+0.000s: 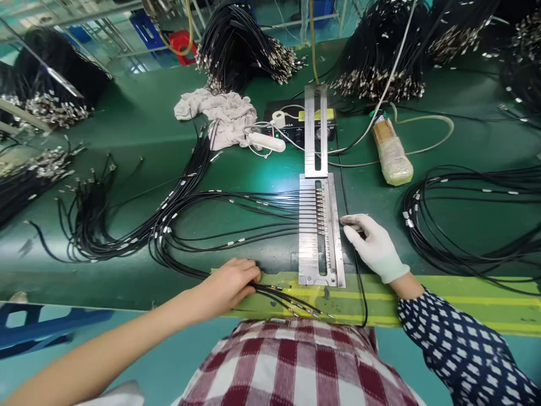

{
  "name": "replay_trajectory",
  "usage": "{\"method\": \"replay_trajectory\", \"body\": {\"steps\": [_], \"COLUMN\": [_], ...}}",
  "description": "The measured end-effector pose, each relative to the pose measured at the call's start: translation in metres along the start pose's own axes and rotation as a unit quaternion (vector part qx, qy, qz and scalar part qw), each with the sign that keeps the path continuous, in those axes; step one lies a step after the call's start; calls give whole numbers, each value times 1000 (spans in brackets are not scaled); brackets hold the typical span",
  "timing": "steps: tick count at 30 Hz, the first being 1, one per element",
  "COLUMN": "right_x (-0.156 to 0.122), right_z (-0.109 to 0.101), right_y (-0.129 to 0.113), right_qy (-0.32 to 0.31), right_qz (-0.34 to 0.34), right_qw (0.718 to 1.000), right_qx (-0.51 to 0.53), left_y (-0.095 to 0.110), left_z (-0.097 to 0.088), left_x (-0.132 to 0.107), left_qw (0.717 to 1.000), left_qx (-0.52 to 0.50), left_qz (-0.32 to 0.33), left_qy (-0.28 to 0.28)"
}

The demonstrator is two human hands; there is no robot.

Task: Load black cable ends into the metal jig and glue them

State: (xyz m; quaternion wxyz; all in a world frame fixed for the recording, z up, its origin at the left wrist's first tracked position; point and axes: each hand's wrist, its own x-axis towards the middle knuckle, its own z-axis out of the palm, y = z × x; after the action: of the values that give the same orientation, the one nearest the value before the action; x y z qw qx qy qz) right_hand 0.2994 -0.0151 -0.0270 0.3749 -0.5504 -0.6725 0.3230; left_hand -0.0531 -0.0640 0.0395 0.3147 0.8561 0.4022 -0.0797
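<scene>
A handful of black cables (pixel 282 295) is held at the near edge of the bench (pixel 127 169), their metal ends lying on the yellow strip (pixel 465 299) there. The left hand (pixel 230 283) is closed over them, its grip wrapped around the strands. Just to the right, a slotted metal fixture (pixel 307 248) is laid flat, with further cables (pixel 253 200) fed into its slots from the left. The right hand (pixel 374 245), gloved in white, is rested beside the fixture's right edge; its grip is spread loosely and nothing is seen held, the fingertips touching that edge. Behind the fixture a metal bar (pixel 315 129) is laid over a black control box (pixel 296 121), with a crumpled cloth (pixel 220 115) to the left. A loose cable coil (pixel 465 225) is spread at the right.
</scene>
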Motion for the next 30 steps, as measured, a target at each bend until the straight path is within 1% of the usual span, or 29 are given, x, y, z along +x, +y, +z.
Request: {"method": "replay_trajectory", "body": {"steps": [2,4,6,9,10,12,14,16,21,23,25,28,30], "right_x": [2,3,3,3,3,2,3,3,3,3,4,4,4], "right_z": [1,1,1,1,1,1,0,0,-1,-1,-1,-1,-1], "right_y": [1,3,4,5,5,4,3,2,-1,-1,-1,-1,-1], "right_qy": [0,-1,-1,-4,-5,-6,-4,-4,-7,-10,-11,-10,-11], "right_qz": [3,4,6,10,10,11,14,16,19,18,20,22,19], "right_qw": [1000,1000,1000,1000,1000,1000,1000,1000,1000,1000,1000,1000,1000], "right_qx": [3,7,7,7,8,10,11,11,3,0,-1,1,4], "left_y": [-6,-12,-17,-20,-20,-19,-18,-19,-21,-20,-15,-4,4], "left_z": [2,-1,-7,-15,-16,-14,-11,-8,-17,-17,-10,11,26], "left_x": [-6,-5,-2,6,9,14,17,19,16,19,29,57,77], "left_qw": [999,994,985,968,965,967,974,979,977,980,982,972,962], "left_qx": [-35,-101,-161,-203,-210,-212,-193,-172,-176,-142,-72,41,81], "left_qz": [-25,-35,-49,-66,-67,-59,-42,-31,-33,-38,-28,22,56], "left_qy": [-5,-3,38,129,139,128,108,102,112,133,174,231,253]}}
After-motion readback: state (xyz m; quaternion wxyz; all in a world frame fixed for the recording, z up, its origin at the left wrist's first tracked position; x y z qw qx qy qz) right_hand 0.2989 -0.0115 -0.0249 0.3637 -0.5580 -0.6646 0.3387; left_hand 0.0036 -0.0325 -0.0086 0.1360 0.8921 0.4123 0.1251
